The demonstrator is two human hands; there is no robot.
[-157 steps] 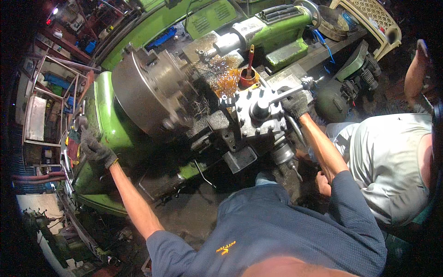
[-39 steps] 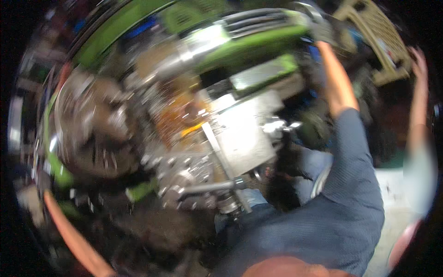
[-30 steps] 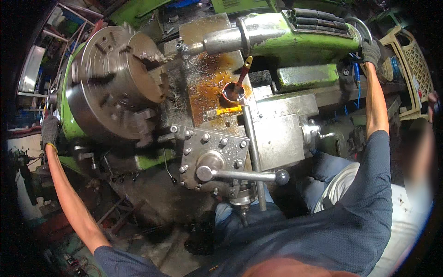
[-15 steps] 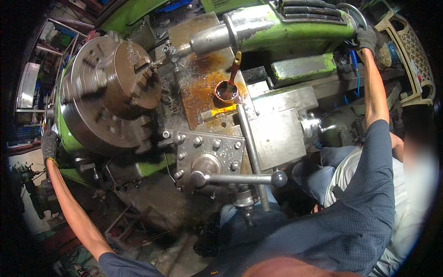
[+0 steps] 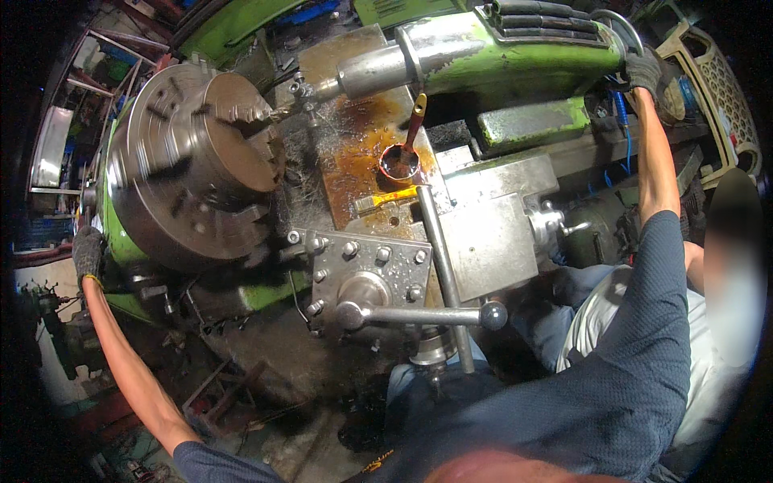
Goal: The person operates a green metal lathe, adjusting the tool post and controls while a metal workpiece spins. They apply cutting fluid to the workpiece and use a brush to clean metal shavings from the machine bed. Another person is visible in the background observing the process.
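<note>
Since the earliest frame, the gloved right hand has moved from the tool post to the tailstock handwheel, upper right; the gloved left hand, well apart, is beside the green headstock; neither grip can be told.

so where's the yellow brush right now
In the head view, the yellow brush lies near the middle, just below the red cup and left of the top end of the long metal bar.
</note>
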